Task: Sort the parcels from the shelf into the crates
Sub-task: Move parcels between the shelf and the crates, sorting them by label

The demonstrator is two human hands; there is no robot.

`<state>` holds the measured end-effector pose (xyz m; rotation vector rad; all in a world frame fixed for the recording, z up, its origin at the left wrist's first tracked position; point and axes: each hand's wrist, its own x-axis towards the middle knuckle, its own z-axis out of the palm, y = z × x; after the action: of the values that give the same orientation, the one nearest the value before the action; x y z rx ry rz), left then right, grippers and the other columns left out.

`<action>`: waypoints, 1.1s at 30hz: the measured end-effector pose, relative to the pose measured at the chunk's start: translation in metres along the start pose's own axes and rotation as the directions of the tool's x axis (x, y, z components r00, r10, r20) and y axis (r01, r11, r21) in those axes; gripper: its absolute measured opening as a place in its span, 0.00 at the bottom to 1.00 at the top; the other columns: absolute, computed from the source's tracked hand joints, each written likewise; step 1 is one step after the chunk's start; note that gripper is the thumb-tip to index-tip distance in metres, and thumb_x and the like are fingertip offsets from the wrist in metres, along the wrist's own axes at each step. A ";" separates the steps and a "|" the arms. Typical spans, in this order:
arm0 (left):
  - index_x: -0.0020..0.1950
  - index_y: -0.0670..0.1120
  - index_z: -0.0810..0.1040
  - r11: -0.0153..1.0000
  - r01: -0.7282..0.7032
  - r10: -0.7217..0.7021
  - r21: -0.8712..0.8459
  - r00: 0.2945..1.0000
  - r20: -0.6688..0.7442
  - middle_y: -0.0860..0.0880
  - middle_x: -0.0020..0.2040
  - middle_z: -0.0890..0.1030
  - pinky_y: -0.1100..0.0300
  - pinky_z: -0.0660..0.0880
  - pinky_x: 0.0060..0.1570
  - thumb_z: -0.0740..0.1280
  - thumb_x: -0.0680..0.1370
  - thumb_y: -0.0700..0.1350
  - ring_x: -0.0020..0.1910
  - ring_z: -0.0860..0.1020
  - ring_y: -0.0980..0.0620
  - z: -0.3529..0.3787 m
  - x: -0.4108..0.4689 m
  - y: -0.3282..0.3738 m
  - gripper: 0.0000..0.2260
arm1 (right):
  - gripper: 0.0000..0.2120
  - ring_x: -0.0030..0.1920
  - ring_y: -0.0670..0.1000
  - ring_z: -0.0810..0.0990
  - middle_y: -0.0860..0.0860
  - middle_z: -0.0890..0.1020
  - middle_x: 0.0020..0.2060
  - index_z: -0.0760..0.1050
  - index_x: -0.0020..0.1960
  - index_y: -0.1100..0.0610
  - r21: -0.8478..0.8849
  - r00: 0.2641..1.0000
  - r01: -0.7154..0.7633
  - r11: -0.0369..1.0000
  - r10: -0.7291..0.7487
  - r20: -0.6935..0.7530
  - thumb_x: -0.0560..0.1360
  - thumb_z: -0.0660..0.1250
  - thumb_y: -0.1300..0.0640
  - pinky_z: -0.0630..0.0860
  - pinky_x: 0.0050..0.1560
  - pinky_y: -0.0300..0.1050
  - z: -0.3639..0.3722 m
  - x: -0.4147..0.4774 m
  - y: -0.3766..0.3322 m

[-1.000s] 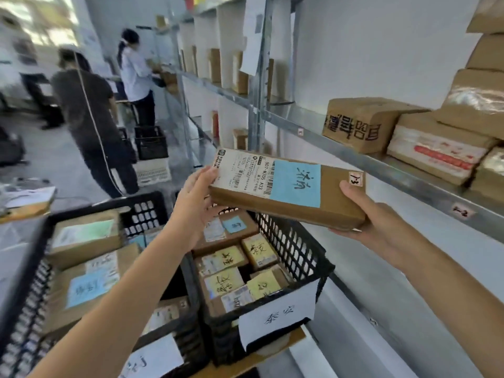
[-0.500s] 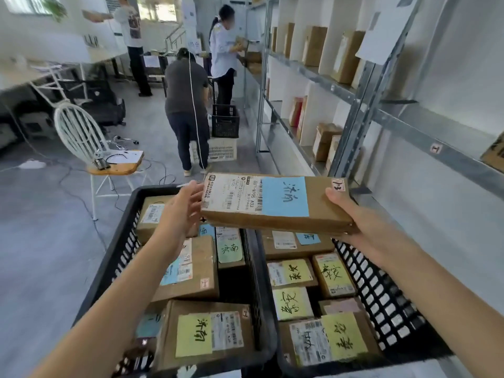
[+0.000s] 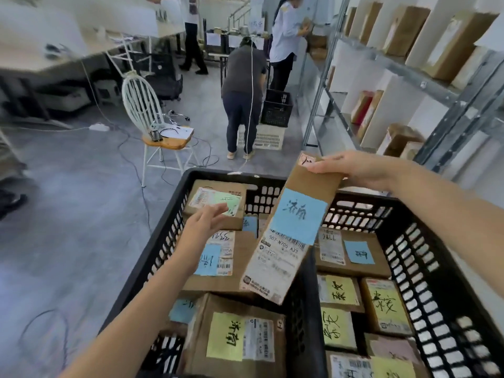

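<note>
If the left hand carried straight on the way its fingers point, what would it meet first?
Most likely the brown cardboard parcel with the pale green note at the far end of the left black plastic crate. The left hand's straight fingers overlap its label, though their height above it is unclear.

White chair [image 3: 174, 144] with wooden seat, cables [image 3: 131, 159] across grey floor [image 3: 81, 214], person bending [image 3: 242, 77], desk [image 3: 54, 61] left

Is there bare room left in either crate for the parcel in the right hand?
Only one pocket: in the left crate, the far right corner between the green-note parcel and the divider, with parcels lower in it. The right crate looks packed wall to wall, as does the left crate's near half. The held parcel, in the right hand, hangs beside it.
</note>
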<state>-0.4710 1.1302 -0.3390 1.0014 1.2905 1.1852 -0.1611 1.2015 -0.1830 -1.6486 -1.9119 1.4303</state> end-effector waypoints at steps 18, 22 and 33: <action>0.67 0.50 0.72 0.854 -0.144 0.108 0.500 0.989 0.101 0.55 0.56 0.76 0.66 0.76 0.55 0.70 0.78 0.43 0.53 0.76 0.62 0.075 0.015 -0.050 0.18 | 0.18 0.58 0.52 0.78 0.53 0.81 0.58 0.78 0.63 0.54 -0.187 0.998 -0.041 0.982 0.050 0.046 0.75 0.74 0.59 0.77 0.49 0.47 0.061 0.151 0.046; 0.71 0.46 0.71 0.785 -0.188 0.075 0.590 0.975 0.211 0.50 0.62 0.75 0.60 0.74 0.62 0.71 0.78 0.45 0.58 0.75 0.56 0.086 0.019 -0.054 0.22 | 0.23 0.63 0.54 0.76 0.57 0.77 0.63 0.75 0.67 0.58 -0.448 0.997 -0.015 0.894 -0.018 -0.069 0.73 0.73 0.63 0.74 0.61 0.47 0.084 0.159 0.060; 0.81 0.47 0.51 0.148 -0.616 -0.078 0.774 0.773 0.630 0.47 0.80 0.52 0.48 0.61 0.74 0.79 0.67 0.51 0.78 0.51 0.46 0.095 0.002 -0.071 0.51 | 0.14 0.55 0.57 0.76 0.55 0.69 0.61 0.73 0.64 0.60 -0.627 0.990 -0.052 0.777 -0.043 -0.135 0.79 0.61 0.65 0.78 0.55 0.52 0.105 0.152 0.065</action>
<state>-0.3710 1.1304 -0.4031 2.4731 1.3180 -0.0072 -0.2458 1.2707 -0.3446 -1.9434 -2.4624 0.6467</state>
